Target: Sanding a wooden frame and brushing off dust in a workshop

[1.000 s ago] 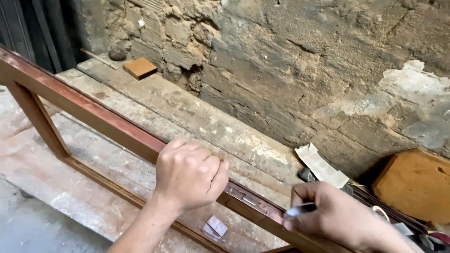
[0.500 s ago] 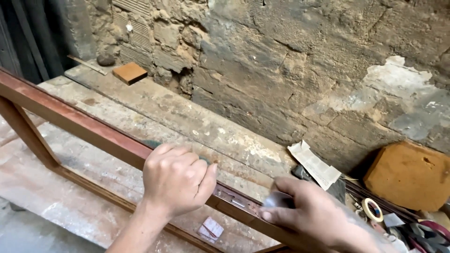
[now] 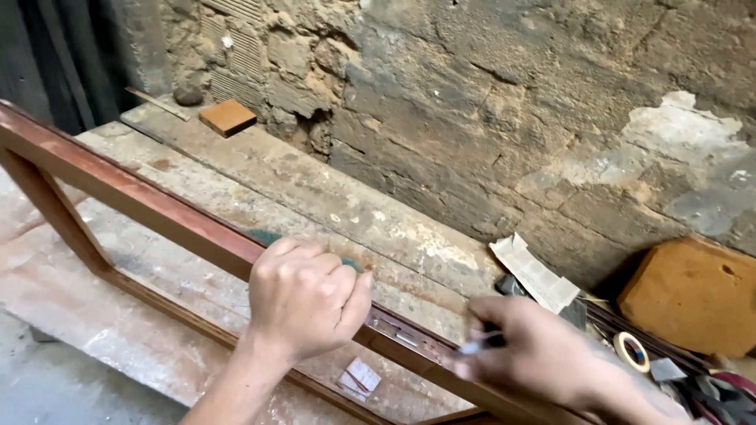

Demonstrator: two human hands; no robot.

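Observation:
A reddish-brown wooden frame lies across a dusty wooden workbench. My left hand is closed over the frame's upper rail, with a green edge showing beneath the fingers. Just right of it a metal plate is set into the rail. My right hand, blurred, pinches a small thin metal tool whose tip sits near the plate's right end.
A rough stone wall runs behind the bench. A small wooden block sits at the far left. At the right lie folded paper, a tape roll, an orange slab and clutter.
My right hand has shifted a little left along the rail toward the metal plate. My left hand has stayed gripping the frame. The view has drifted slightly.

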